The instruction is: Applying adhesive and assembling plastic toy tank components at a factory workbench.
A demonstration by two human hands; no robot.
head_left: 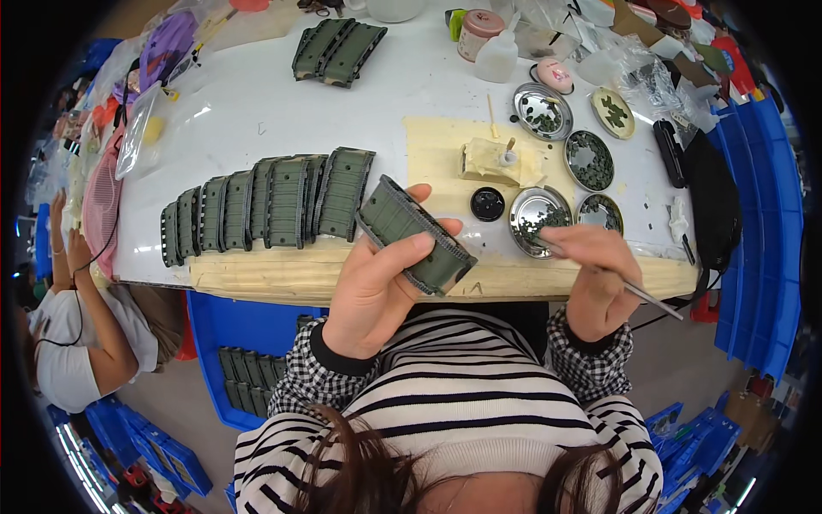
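My left hand (381, 278) holds a curved, ribbed dark green part (411, 236) with camouflage-patterned edges, tilted above the table's front edge. The thumb lies across its face and the fingers are behind it. My right hand (599, 261) is closed on slim metal tweezers (655, 300), whose back end sticks out to the lower right. Their tip points toward a round metal dish (524, 204) of tiny dark green pieces; whether it touches any is unclear. Left of that dish stands a small black pot (487, 204).
Similar green parts (287, 201) stand in a row at left, with more (338, 51) farther back. Around the right side are other dishes (591, 161) and a tape-wrapped block (501, 163). Below the table sits a blue bin (214, 321). Another person (94, 330) works at far left.
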